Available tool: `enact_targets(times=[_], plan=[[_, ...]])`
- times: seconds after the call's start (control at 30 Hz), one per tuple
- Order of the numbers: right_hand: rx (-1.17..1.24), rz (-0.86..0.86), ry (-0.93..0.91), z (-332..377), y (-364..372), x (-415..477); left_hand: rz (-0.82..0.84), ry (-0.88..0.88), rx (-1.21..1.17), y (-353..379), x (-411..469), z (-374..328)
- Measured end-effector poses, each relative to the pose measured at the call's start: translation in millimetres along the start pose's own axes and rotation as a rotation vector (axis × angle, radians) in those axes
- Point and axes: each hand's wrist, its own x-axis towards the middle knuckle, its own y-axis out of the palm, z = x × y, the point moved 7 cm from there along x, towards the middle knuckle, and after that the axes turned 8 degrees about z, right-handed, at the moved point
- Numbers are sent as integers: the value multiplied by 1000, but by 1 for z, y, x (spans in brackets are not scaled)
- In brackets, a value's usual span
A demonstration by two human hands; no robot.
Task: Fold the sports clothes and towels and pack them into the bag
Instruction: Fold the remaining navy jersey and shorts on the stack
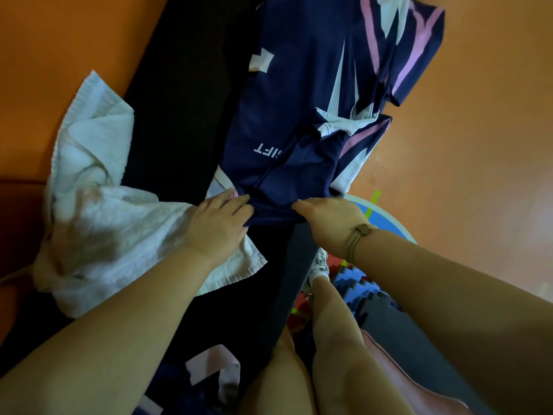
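Gripping the near hem of the navy jersey [287, 115], the left hand [218, 223] and the right hand [326, 217] sit close together, and each pinches a bunch of its cloth. The jersey lies stretched away from them over a dark surface [179, 100], with its striped sleeves at the far right. Just to the left, partly under the left wrist, a white towel [98, 190] lies crumpled and unfolded. Folding seems barely begun. The next move probably calls for lifting the hem and laying it toward the far end with both corners level. Packing looks some way off.
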Motion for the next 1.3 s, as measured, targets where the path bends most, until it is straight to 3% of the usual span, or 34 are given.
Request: enact_targets(times=[0.2, 0.37, 0.67, 1.17, 1.3], plan=[[-11, 107, -18, -9, -9, -19, -64, 67, -136, -44, -16, 7], [89, 65, -45, 3, -25, -54, -14, 115, -128, -87, -29, -7], [185, 24, -59, 22, -46, -114, 180, -122, -357, -134, -76, -26], [362, 186, -100, 84, -36, -199, 377, -171, -369, -164, -158, -61], [362, 172, -78, 83, -37, -204, 352, -191, -400, -167, -158, -62]])
